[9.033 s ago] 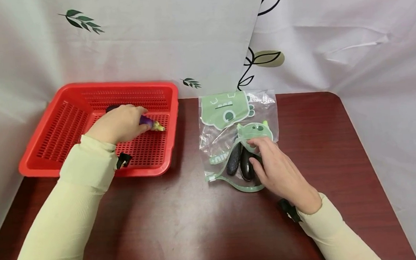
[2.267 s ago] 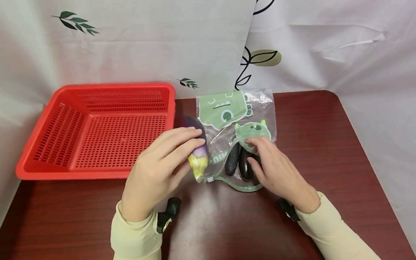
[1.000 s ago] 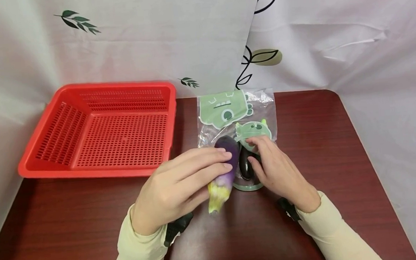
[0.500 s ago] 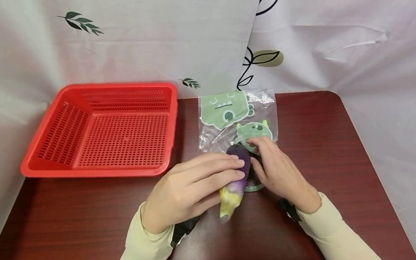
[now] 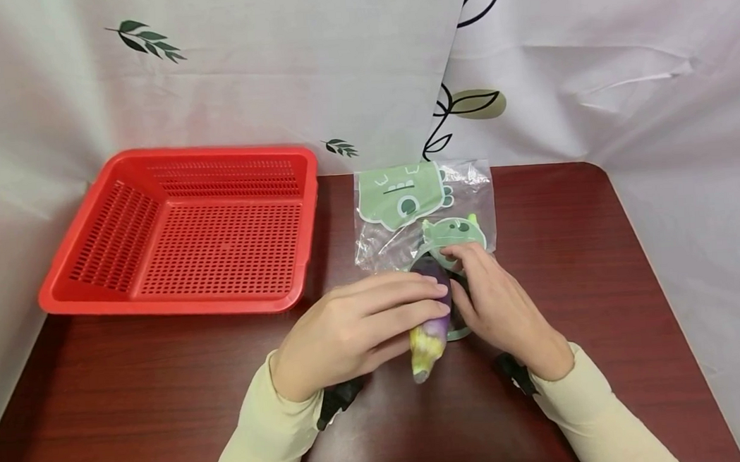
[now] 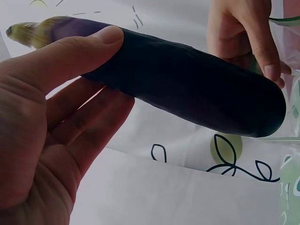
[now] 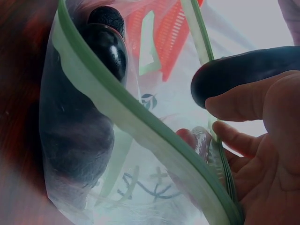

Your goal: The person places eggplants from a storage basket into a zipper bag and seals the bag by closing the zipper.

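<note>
The long, dark purple eggplant with a yellow-green stem end [image 5: 438, 327] is at the mouth of the clear plastic bag with green pictures and green edges [image 5: 403, 201]. The left hand [image 5: 359, 327] is clamped on the eggplant. From the head, its fingers cover part of the eggplant, and the thumb is hidden. The left wrist view shows that thumb pressed on one side and the fingers on the other.

The right hand [image 5: 505, 311] is bent round the bag's green edge and holds it. Some of its fingertips are hard to see. It is also hard to tell if the eggplant's dark tip is inside the bag.

The bag has a green cartoon face near its far end. The right wrist view shows some thin marks on the bag, too faint to read. That view also looks into the bag, where a shiny black vegetable [image 7: 107, 49] and a bumpy black vegetable [image 7: 107, 18] lie together. From the head they are mostly covered.

Left of the bag is a red plastic basket with holes [image 5: 171, 309]. The dark red-brown wooden counter [image 5: 569, 261] is under the bag. Behind the bag hangs a white cloth with leaf pictures [image 5: 259, 75], cut off at the top.
</note>
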The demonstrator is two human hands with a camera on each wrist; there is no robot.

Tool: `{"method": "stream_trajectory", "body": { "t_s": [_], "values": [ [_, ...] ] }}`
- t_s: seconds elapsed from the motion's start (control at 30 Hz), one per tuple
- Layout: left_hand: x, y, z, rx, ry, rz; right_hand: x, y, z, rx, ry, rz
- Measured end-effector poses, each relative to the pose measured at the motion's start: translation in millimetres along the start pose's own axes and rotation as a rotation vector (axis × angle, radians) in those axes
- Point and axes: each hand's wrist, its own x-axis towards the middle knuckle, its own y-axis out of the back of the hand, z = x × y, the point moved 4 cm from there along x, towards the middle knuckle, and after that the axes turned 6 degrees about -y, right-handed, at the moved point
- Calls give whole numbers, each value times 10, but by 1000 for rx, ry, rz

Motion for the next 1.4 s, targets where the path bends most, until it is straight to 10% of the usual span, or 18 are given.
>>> {"method": "stream_trajectory", "body": {
  "t_s": [1.4],
  "values": [
    [-48, -305, -141, 132, 48, -86, -11, 28, -42, 0, 3, 1]
  ]
}}
